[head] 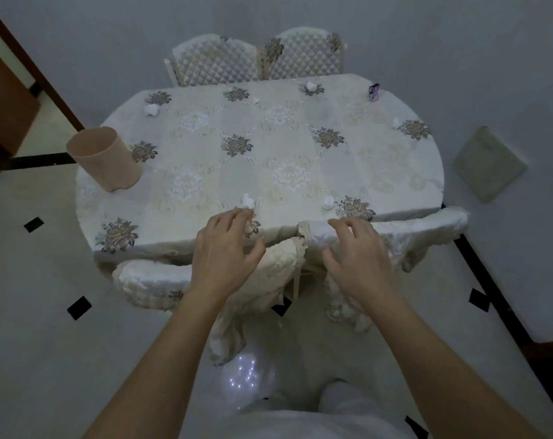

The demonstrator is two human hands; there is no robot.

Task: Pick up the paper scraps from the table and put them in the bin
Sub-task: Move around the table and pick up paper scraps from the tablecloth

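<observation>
At the near edge of the tabletop [268,160], the left hand [226,251] is reaching, fingers spread, touching a paper scrap [247,202]; the right hand [357,251] is hovering open. The bin [105,158] is standing far left.

Open tablecloth [268,172] mid-table, bin [105,158] at left edge, chair backs [161,280] crowding the near side

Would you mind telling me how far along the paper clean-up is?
Nothing looks binned yet: the bin interior is hidden. The left hand reaches a near scrap, not yet gripped; the right hand is empty. Scraps remain at near right, far left, far centre, right edge, plus a purple one.
</observation>
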